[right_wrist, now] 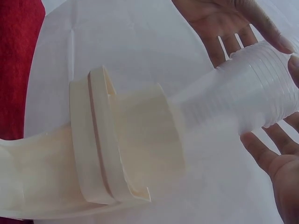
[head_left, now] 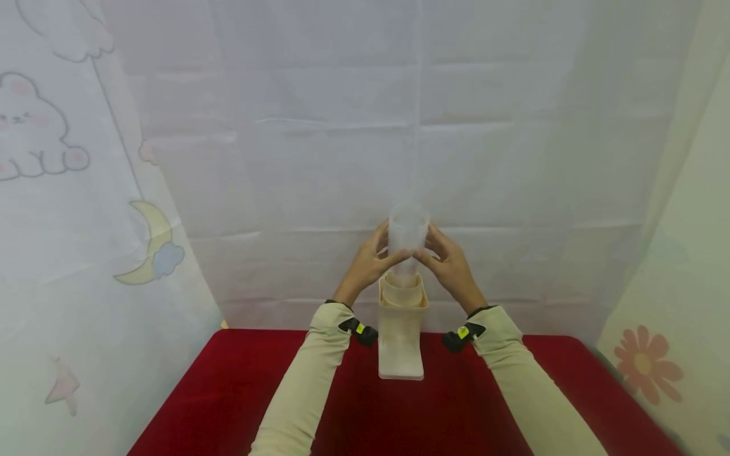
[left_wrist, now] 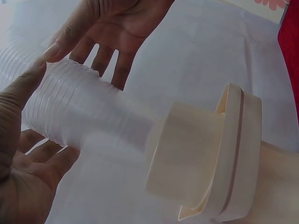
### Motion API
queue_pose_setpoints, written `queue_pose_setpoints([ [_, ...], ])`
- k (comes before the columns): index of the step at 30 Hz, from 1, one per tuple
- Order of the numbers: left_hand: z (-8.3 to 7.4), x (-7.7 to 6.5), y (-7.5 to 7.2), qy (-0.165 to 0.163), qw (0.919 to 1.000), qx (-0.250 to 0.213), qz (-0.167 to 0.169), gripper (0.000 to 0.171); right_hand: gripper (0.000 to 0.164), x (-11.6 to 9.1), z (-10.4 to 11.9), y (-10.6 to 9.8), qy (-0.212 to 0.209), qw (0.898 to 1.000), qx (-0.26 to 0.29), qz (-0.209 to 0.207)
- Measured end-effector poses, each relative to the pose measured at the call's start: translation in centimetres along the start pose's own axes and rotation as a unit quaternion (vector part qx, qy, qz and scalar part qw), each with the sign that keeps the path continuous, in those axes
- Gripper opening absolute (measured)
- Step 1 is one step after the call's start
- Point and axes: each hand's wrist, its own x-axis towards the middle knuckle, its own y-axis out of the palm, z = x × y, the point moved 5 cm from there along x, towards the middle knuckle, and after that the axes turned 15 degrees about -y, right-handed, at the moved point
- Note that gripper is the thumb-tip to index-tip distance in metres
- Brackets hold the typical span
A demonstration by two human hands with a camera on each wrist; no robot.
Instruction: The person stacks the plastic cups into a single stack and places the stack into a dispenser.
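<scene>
Between my two hands stands a stack of clear plastic cups [head_left: 408,231], nested and upright. My left hand [head_left: 367,263] grips its left side and my right hand [head_left: 453,266] grips the right, with the thumbs meeting at the near side. Just below is a cream cup dispenser [head_left: 400,345] with a squarish top rim. Inside that rim rises a round collar [left_wrist: 184,154], and the narrow bottom of the stack is right at its mouth. Ribbed cup rims [right_wrist: 273,79] show between the fingers in the right wrist view.
The dispenser stands on a red-covered table [head_left: 245,380], near its far edge. A creased white sheet [head_left: 319,171] hangs behind it. Printed panels flank the table, with a moon [head_left: 154,237] on the left and a flower [head_left: 643,363] on the right.
</scene>
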Motion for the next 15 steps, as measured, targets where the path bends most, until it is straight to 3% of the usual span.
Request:
queue_pose_setpoints([
  [9,0.58,-0.26,0.05,-0.012,0.9999,-0.001,-0.002,0.079,0.071,-0.52,-0.86,0.17,0.016,1.0,0.0,0.002],
  [15,0.73,0.18,0.59,-0.002,0.9999,-0.008,0.015,0.079,0.07,-0.86,-1.04,0.13,0.008,1.0,-0.008,0.004],
])
